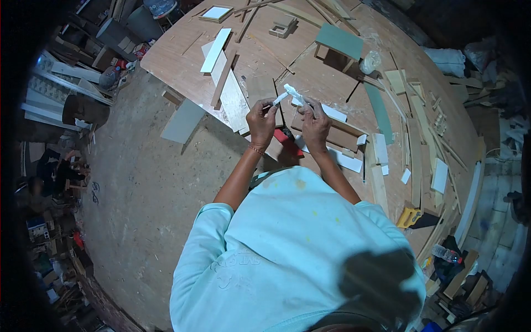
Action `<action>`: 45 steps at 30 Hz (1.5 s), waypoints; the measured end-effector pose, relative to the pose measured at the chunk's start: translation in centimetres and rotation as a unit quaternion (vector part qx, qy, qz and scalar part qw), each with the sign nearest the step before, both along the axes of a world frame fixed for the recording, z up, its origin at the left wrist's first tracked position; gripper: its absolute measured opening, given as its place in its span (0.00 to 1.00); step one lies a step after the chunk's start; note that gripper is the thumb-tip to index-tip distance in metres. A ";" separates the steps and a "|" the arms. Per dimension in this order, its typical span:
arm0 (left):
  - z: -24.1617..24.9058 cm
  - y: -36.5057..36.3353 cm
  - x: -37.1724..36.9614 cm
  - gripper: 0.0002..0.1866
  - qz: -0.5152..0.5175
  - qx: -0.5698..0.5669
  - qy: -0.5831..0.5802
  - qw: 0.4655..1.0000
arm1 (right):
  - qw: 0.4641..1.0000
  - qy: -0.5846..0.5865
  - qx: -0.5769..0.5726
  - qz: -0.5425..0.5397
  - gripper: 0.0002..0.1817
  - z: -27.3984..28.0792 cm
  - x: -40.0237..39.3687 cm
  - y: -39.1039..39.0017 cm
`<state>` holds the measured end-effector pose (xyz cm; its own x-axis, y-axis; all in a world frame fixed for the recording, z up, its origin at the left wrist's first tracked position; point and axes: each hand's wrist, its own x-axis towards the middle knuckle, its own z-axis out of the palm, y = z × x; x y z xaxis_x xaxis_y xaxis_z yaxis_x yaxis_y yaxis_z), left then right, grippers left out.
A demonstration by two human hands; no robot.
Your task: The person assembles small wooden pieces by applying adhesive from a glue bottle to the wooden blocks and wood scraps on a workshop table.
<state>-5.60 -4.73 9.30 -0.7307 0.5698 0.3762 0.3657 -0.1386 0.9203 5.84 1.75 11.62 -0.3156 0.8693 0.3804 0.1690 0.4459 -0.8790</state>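
Observation:
My left hand point(261, 120) is closed, pinching a small white strip point(281, 99) between thumb and fingers. Close to its right, my right hand point(316, 125) is closed on a white-coated stick point(291, 90), whose lumpy tip points up and left near the strip. What the white coating is, I cannot tell. Both hands are over the near edge of the wooden table point(182, 61). Below and right of them lie a wooden box frame point(343, 137) and white pieces point(345, 160). A red object point(289, 144) sits under the hands.
A green-topped wooden piece point(339, 41) stands at the back, beside a clear plastic bag point(370, 62). Long wood strips point(415, 149) cover the right side. A yellow-handled saw point(409, 217) lies near the front right edge. White and grey boards point(224, 72) lie on the left. Concrete floor point(138, 193) borders the table.

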 end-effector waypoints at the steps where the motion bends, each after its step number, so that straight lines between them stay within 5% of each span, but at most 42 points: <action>1: 0.1 -0.1 0.0 0.07 0.000 0.001 0.014 1.000 | 1.000 0.001 0.010 0.004 0.09 0.0 0.0 -0.1; 8: 0.3 0.0 0.2 0.07 -0.003 0.014 -0.002 1.000 | 1.000 -0.011 0.025 0.006 0.09 -0.8 -0.1 -0.6; 13: 0.6 0.1 0.2 0.07 0.003 0.002 -0.002 1.000 | 0.989 -0.038 0.142 0.034 0.09 0.1 0.1 -1.0; 19: 0.7 0.3 0.5 0.07 -0.014 0.020 -0.013 1.000 | 0.998 -0.020 0.060 -0.010 0.09 -0.6 0.2 0.2; 27: 0.3 1.0 -0.1 0.07 0.007 -0.004 -0.017 1.000 | 0.993 -0.020 0.103 0.046 0.09 0.2 0.0 -1.3; 45: 2.2 0.2 -0.8 0.14 0.003 0.010 0.224 0.975 | 0.995 -0.079 0.060 0.025 0.09 0.6 1.2 0.6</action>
<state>-6.44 -4.49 11.46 -0.4944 0.5551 0.6689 0.7309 -0.1510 0.6656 7.03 2.31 12.18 -0.4206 0.8026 0.4230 0.2756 0.5573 -0.7833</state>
